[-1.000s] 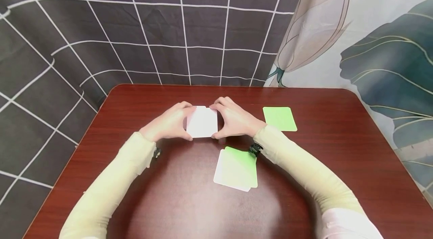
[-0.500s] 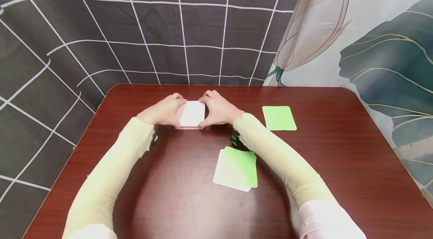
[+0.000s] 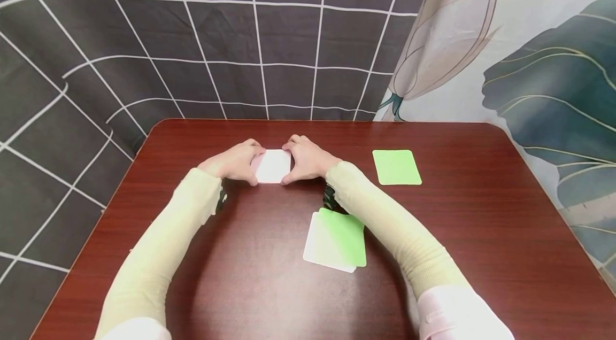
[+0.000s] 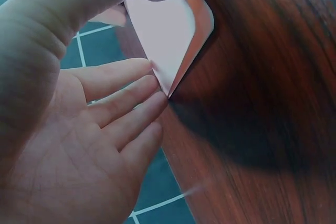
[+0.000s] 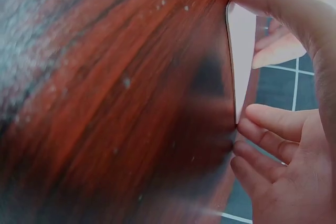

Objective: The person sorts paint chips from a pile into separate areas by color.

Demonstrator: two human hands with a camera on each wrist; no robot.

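Between my hands at the far middle of the table lies a square white card (image 3: 275,167), over a pinkish card (image 4: 203,19) that shows along its edge. My left hand (image 3: 235,161) holds the left side, thumb at the near corner and fingertips at the far one. From the right, my right hand (image 3: 310,159) holds the opposite edge the same way, thumb and fingers spread to its corners. In the right wrist view the white card's edge (image 5: 240,72) runs low along the table between thumb and fingertips.
A green card (image 3: 397,167) lies by itself at the back right. Nearer the middle, another green card (image 3: 353,236) overlaps a pale card (image 3: 310,246), below my right forearm. The dark red table (image 3: 481,195) meets a grey gridded cloth (image 3: 293,35) at its back edge.
Both hands have moved left with the white card, which now lies over the pinkish one. In the last half second the white card has come down and closer into line with it.
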